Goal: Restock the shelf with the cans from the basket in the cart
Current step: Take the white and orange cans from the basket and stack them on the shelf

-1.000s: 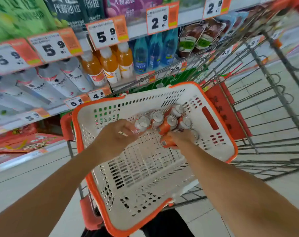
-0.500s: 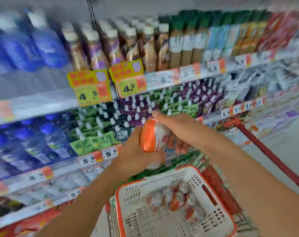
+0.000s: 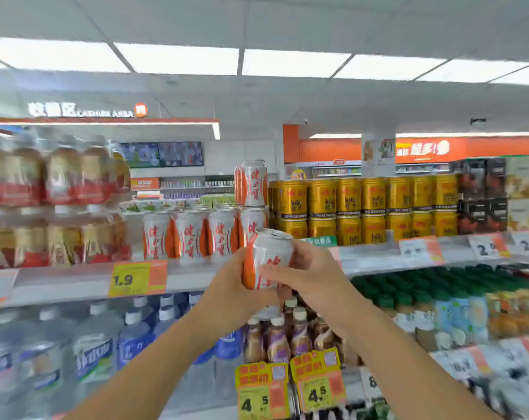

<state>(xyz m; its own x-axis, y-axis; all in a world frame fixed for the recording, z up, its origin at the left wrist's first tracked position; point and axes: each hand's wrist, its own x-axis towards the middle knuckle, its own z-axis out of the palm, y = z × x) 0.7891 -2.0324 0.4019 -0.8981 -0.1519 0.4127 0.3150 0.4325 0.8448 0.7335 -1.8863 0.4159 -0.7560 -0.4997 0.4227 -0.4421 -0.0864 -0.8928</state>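
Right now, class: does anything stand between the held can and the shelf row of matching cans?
Nothing visible does. Both hands, left and right, hold the can just before the matching cans on the shelf.

place: pretty clearly a small supermarket or convenience store, drinks aisle
shelves: long retail shelf point(image 3: 84, 278) runs across the middle of the frame, with another tier below it, both packed tight
stock: rows of identical white-and-orange cans point(image 3: 190, 234) at centre, gold cans point(image 3: 348, 204) stacked two high to the right, tea bottles point(image 3: 57, 201) at left, water bottles point(image 3: 96, 353) lower left
pricing: yellow price tag point(image 3: 137, 278) reading 1.9 on the shelf edge, more tags reading 4.5 point(image 3: 317, 380) at the bottom
signage: cashier area sign point(image 3: 84, 110) upper left, orange banner point(image 3: 469, 150) on the far wall at right
ceiling: flat light panels point(image 3: 178, 59) overhead, typical shop lighting
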